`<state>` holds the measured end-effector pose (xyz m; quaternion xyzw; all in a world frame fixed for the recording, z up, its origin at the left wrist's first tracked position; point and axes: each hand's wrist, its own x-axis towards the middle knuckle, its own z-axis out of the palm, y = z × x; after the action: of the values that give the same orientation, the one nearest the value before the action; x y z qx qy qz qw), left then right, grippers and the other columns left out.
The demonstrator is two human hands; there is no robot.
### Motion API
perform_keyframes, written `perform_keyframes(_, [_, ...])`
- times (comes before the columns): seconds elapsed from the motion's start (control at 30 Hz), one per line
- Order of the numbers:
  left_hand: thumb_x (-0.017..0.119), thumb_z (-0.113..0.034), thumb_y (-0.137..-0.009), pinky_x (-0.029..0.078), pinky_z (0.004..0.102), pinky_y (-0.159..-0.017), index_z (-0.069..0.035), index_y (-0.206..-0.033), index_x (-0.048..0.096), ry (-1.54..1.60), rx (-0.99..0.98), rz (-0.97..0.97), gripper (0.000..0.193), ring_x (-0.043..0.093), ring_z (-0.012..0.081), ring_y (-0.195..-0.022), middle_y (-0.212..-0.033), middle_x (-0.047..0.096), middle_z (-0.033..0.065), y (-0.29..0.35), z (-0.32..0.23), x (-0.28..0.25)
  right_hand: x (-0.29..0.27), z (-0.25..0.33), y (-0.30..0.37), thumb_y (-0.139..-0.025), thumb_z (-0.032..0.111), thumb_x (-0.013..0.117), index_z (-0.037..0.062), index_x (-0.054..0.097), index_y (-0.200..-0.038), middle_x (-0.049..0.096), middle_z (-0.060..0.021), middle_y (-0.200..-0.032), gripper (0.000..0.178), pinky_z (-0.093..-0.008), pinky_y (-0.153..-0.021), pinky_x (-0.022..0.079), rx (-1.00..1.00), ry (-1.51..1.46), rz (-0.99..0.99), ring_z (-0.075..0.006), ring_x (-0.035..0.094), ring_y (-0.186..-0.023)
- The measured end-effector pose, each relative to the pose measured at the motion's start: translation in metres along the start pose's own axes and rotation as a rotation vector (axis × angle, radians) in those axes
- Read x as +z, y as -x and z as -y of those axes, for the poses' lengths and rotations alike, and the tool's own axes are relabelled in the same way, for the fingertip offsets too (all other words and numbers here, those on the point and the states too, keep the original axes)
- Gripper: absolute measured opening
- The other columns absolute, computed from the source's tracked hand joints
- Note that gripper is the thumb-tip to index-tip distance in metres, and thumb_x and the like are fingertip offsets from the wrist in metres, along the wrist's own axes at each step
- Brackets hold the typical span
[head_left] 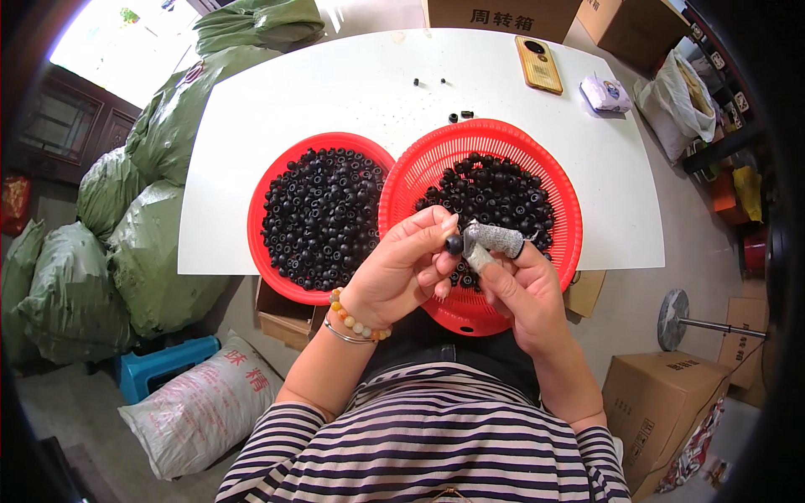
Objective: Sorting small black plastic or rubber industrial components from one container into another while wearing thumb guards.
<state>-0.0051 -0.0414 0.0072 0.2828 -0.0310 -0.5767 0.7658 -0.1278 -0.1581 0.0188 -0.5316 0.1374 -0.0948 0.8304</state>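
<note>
My left hand (390,272) pinches a small round black plastic piece (454,244) between thumb and fingers, above the right basket. Against it from the other side comes my right hand (537,306), its index finger wrapped in a grey cover (499,240) and its thumb tip in a whitish wrap. Its finger and thumb are closed together; anything between them is hidden. Below both hands, a red slotted basket (573,210) holds many similar black pieces. A second red basket (258,197), fuller of such pieces, stands to the left. Both baskets reach over the table's near edge.
On the white table (319,101) lie several loose black bits, a yellow-gold phone (549,75) and a tissue pack (605,94). Green sacks (159,260) crowd the left side, with a white woven sack (205,407) nearer. Cardboard boxes (662,411) stand at right and behind.
</note>
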Motion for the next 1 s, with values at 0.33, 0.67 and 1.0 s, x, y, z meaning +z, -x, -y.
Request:
perform_keyframes(0.33, [0.048, -0.014, -0.087, 0.044, 0.0168, -0.045, -0.003, -0.084, 0.051, -0.686, 0.497, -0.314, 0.012, 0.05, 0.0043, -0.049, -0.065, 0.053, 0.001, 0.011, -0.019, 0.0, -0.008, -0.003, -0.003, -0.087, 0.016, 0.051, 0.0044, 0.051, -0.107, 0.048, 0.004, -0.068, 0.023, -0.0131, -0.045, 0.027, 0.048, -0.065, -0.11, -0.0005, 0.039, -0.056])
perform_keyframes(0.67, [0.054, -0.014, -0.085, 0.031, 0.0144, -0.039, -0.003, -0.082, 0.058, -1.029, 0.801, -0.742, 0.012, 0.04, 0.0001, -0.048, -0.06, 0.048, -0.0034, 0.043, -0.063, -0.051, -0.006, -0.004, -0.007, -0.086, 0.015, 0.05, 0.0056, 0.05, -0.111, 0.047, 0.0032, -0.068, 0.026, -0.0123, -0.04, 0.025, 0.064, -0.053, -0.097, 0.0002, 0.039, -0.053])
perform_keyframes(1.0, [0.062, -0.003, -0.065, 0.04, 0.0318, -0.067, -0.003, -0.072, 0.058, -1.868, 0.736, 0.134, 0.008, 0.05, 0.0235, -0.067, -0.069, 0.053, 0.0081, 0.004, -0.018, 0.005, -0.016, 0.002, -0.006, -0.086, 0.018, 0.053, 0.0055, 0.053, -0.099, 0.048, 0.0035, -0.067, 0.018, -0.0135, -0.043, 0.027, 0.027, -0.061, -0.162, -0.0009, 0.039, -0.054])
